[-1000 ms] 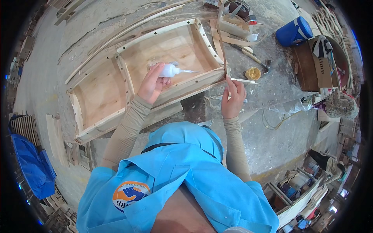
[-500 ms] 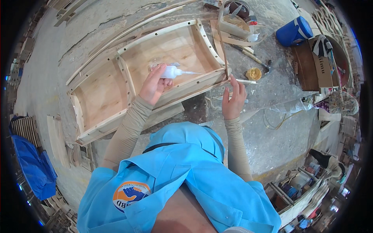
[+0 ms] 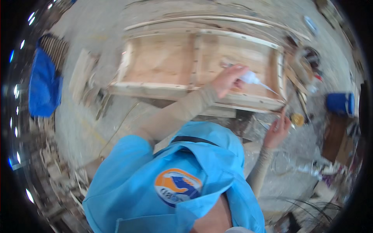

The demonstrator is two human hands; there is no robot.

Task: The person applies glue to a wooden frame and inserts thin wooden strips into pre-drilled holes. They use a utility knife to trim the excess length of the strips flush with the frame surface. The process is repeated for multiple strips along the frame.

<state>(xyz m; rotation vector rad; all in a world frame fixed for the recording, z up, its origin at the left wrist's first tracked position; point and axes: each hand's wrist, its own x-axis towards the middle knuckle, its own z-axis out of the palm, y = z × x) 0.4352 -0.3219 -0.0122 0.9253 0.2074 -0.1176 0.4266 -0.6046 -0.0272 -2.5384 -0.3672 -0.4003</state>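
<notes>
My left hand [image 3: 229,79] is closed round a white squeeze bottle [image 3: 248,77] with a long thin nozzle. The bottle is held over the right part of a shallow, pale wooden frame [image 3: 155,90], its nozzle pointing at the near right corner. Dark dots run along the frame's rails, and a crosspiece divides it into two bays. Just outside that corner, my right hand [image 3: 276,132] has its fingers closed at the lower end of a thin brown wooden strip [image 3: 284,97], which runs along the frame's right end. Motion blur softens the fingers.
Long thin wooden strips [image 3: 194,18] lie beyond the frame. To the right are an open tub of yellowish paste [image 3: 297,119], a hammer [image 3: 303,105], a blue bucket [image 3: 340,103] and a cardboard box [image 3: 344,149]. A blue tarp [image 3: 44,87] hangs at far left.
The view has swung, so the frame now lies more level and farther right. My left hand has brought the bottle's nozzle closer to the near right corner. My right hand's fingers have closed in.
</notes>
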